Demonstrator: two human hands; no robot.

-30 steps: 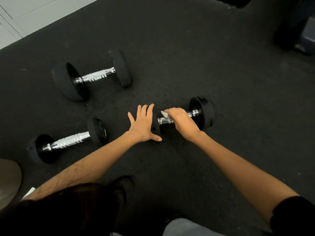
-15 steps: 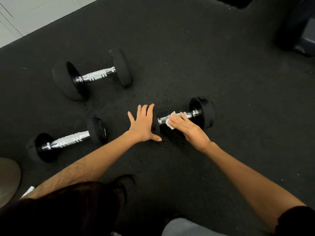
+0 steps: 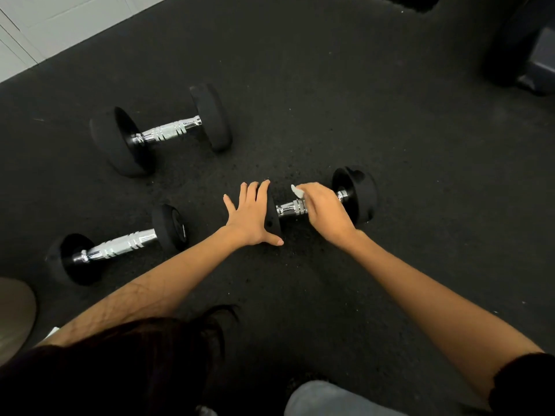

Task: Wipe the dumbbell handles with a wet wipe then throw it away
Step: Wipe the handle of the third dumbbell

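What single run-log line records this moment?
left hand: braces dumbbell end | right hand: rubs wet wipe on handle | phase: wiping

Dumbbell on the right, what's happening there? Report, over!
Left hand flat on the black rubber dumbbell end, steadying. Right hand shut on white wet wipe, over chrome handle. Nothing in the way.

The right hand (image 3: 326, 213) hides most of the wipe (image 3: 297, 191) and handle (image 3: 291, 208).

I see dim overall | brightest upper left, white wall (image 3: 45, 28) | glare on chrome handles (image 3: 168, 131) | wide-angle bend at edges | bottom-left hair (image 3: 126, 364) blurred
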